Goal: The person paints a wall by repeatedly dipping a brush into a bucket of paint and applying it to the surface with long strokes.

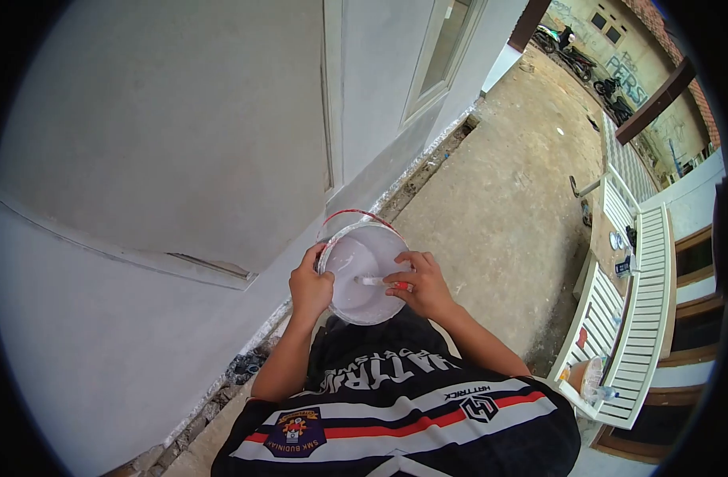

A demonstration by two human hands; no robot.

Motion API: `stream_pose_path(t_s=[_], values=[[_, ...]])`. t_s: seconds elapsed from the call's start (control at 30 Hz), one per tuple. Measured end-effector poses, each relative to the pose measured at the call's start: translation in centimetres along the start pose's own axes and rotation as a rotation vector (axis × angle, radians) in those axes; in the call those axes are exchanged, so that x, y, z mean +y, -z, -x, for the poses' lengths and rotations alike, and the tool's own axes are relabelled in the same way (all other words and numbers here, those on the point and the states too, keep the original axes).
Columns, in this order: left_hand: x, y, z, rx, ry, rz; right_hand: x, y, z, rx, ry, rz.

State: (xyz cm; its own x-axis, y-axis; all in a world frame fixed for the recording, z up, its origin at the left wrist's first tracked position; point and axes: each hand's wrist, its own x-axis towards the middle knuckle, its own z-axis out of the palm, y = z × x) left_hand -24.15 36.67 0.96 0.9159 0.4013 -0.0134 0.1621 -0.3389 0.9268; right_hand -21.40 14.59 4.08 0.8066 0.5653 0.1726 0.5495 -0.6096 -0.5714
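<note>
A round white bucket (pixel 366 316) with whitish paint inside is held in front of my body, its red handle (pixel 352 211) raised over the far rim. My left hand (pixel 309 285) grips the bucket's left rim, thumb at the inner side. On the opposite side, my right hand (pixel 421 285) is closed on a paintbrush (pixel 400 285) with a red part on its handle. The brush's pale end points left, over the paint within the bucket; whether its tip touches the paint is hard to tell.
A pale wall (pixel 181 334) with a large panel (pixel 181 119) runs along the left. White slatted benches (pixel 648 318) stand at the right, holding a plastic container (pixel 588 374). Motorcycles (pixel 575 60) are parked far off, beyond the concrete ground (pixel 499 207).
</note>
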Motion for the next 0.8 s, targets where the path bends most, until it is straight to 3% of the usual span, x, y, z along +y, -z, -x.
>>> stream_pose_path(t_s=[0.2,0.3,0.4,0.6,0.7,0.8], values=[[3.9,-1.9,0.4,-0.012,0.194,0.047,2.6,-0.7,-1.2,0.252,-0.036,0.006],[5.7,-4.6,-0.1,0.02,0.152,0.004,6.8,-0.5,-1.8,0.283,-0.109,-0.121],[7.0,-7.8,-0.8,0.048,0.123,0.0,11.3,1.0,-2.5,0.143,-0.261,-0.442],[8.3,-13.8,-3.2,0.077,0.05,-0.432,17.0,3.7,-3.6,0.236,-0.27,-0.429],[9.8,-15.7,-3.9,0.024,0.166,-0.468,18.9,4.8,-3.7,0.211,-0.253,-0.38],[9.7,-17.2,-4.5,0.021,0.093,-0.575,20.1,5.8,-3.8,0.193,-0.26,-0.327]])
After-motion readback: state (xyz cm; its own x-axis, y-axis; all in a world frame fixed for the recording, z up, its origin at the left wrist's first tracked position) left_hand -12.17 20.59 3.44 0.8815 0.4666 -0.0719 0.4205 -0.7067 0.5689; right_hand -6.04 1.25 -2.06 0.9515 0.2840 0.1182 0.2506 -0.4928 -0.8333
